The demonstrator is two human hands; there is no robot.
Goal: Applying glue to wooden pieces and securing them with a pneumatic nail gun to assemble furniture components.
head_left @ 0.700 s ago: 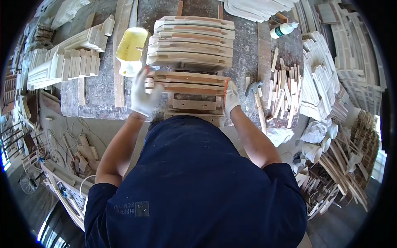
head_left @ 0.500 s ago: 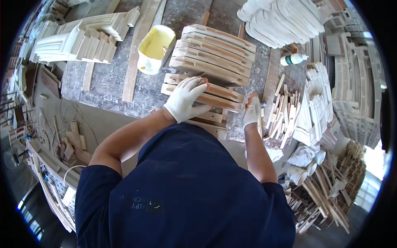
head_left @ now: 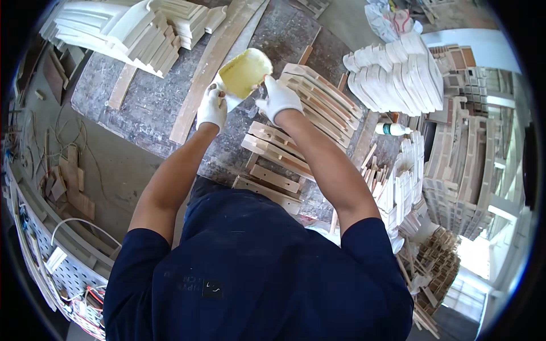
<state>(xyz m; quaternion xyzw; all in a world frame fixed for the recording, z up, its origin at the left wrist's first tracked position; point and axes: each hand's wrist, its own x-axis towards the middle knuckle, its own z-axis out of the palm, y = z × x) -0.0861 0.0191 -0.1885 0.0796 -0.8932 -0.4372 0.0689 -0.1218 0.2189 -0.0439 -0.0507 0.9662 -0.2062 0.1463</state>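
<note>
Both my hands wear white work gloves with orange fingertips. A white plastic tub (head_left: 232, 102) with pale yellow stuff inside, like glue, stands on the worn bench (head_left: 149, 94). My left hand (head_left: 212, 108) is closed against the tub's near left side. At the right rim is my right hand (head_left: 281, 99), its fingers pinched together; whatever they hold is hidden. Just right of the tub lies a row of curved wooden slats (head_left: 327, 102). Nearer me, below my right forearm, are a pair of slats (head_left: 276, 145) and loose wooden pieces (head_left: 273, 179).
Stacked white mouldings (head_left: 133, 31) stand at the far left, and white curved parts (head_left: 395, 74) at the far right. A white bottle (head_left: 392, 129) lies near the right edge beside small sticks (head_left: 375, 176). Stacked wooden frames (head_left: 466, 165) stand farther right.
My hands have left the near pair of slats and moved up to the tub, the right crossing over to its right rim. The view has turned, and the slats now lie slanted.
</note>
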